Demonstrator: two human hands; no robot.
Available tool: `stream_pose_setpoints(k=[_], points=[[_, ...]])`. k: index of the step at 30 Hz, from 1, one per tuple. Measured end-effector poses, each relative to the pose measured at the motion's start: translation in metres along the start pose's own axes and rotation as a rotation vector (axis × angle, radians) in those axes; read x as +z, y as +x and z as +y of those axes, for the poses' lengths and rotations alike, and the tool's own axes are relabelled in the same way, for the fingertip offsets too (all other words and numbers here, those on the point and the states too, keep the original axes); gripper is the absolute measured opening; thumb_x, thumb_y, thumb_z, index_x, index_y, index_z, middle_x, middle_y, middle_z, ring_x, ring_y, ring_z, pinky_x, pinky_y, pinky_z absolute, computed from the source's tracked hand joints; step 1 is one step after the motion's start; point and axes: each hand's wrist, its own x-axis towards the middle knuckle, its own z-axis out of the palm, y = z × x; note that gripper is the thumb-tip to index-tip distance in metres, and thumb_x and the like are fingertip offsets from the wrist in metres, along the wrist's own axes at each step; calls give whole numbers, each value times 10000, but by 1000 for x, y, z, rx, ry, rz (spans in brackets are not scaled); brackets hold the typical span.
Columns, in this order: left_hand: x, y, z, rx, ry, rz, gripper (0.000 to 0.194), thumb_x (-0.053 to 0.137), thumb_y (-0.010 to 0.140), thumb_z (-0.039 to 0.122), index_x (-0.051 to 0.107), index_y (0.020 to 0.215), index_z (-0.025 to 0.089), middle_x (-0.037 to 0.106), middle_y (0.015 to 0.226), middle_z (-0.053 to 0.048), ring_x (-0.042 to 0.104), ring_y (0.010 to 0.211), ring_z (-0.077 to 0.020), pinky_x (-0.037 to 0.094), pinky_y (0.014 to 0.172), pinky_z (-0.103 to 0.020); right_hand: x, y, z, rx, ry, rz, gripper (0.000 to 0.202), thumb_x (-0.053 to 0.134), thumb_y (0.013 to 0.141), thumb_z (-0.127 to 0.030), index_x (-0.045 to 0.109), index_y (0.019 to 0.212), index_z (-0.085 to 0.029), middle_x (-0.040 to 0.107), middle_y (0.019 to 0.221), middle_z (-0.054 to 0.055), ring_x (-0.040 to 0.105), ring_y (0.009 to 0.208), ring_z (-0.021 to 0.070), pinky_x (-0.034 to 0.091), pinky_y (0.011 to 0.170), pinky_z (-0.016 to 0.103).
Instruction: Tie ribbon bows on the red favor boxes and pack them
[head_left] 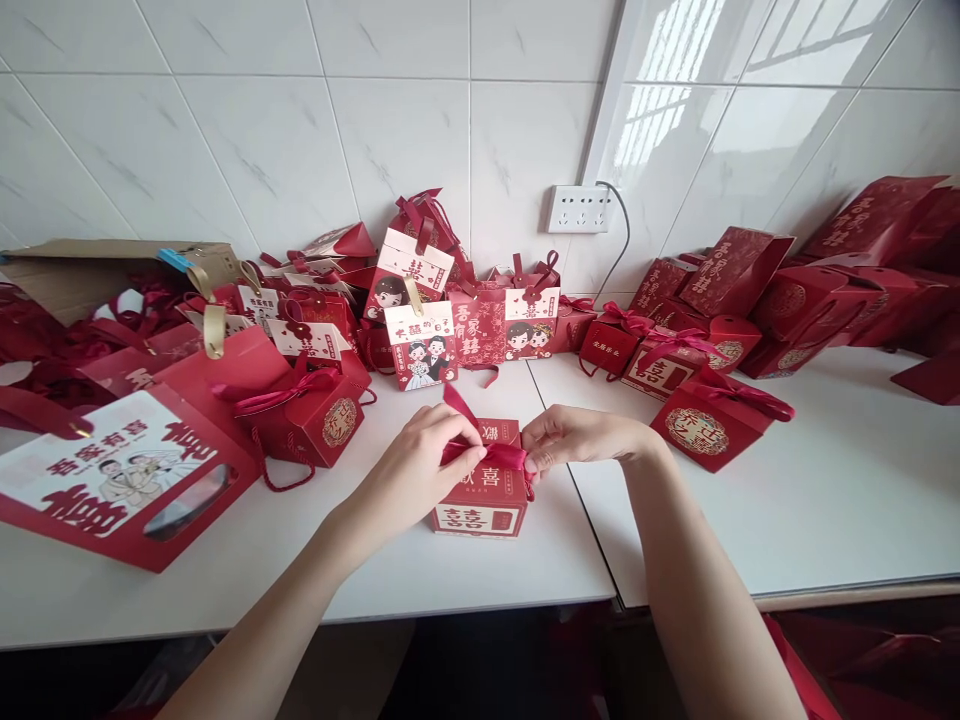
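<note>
A small red box (480, 519) with a cream character panel on its front stands on the white table between my hands. Across its top lies a dark pink ribbon (506, 457), with one end rising at the upper left. My left hand (442, 450) pinches the ribbon above the left part of the box top. At the box's right edge, my right hand (559, 438) has its fingers closed on the ribbon's right side. The fingers hide part of the ribbon's knot or loop.
A large red gift bag (135, 480) and a ribboned red box (315, 415) stand left. More red boxes (701, 425) are right, others along the tiled wall. A power strip (578, 209) hangs there; the table's front edge (480, 607) is near.
</note>
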Motion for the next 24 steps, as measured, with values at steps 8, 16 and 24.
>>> stream_pose_setpoints(k=[8, 16, 24], points=[[1, 0, -3, 6, -13, -6, 106, 515, 832, 275, 560, 757, 215, 589, 883, -10, 537, 920, -191, 433, 800, -311, 0, 1, -1, -179, 55, 218, 202, 577, 746, -254, 514, 585, -149, 543, 578, -30, 498, 574, 81, 396, 586, 228], [1, -1, -4, 11, -17, -15, 109, 511, 838, 270, 560, 757, 216, 585, 878, -8, 537, 913, -189, 435, 800, -309, 5, 7, 0, -331, 204, 282, 210, 671, 690, -224, 476, 642, -166, 465, 536, -71, 404, 497, 54, 286, 496, 212], [2, 0, -2, 14, -14, -20, 103, 512, 841, 245, 562, 759, 208, 582, 881, -5, 531, 918, -181, 431, 815, -322, 3, 26, 6, -431, 349, 611, 268, 742, 661, -316, 565, 790, -161, 547, 670, -40, 507, 581, 78, 389, 584, 246]])
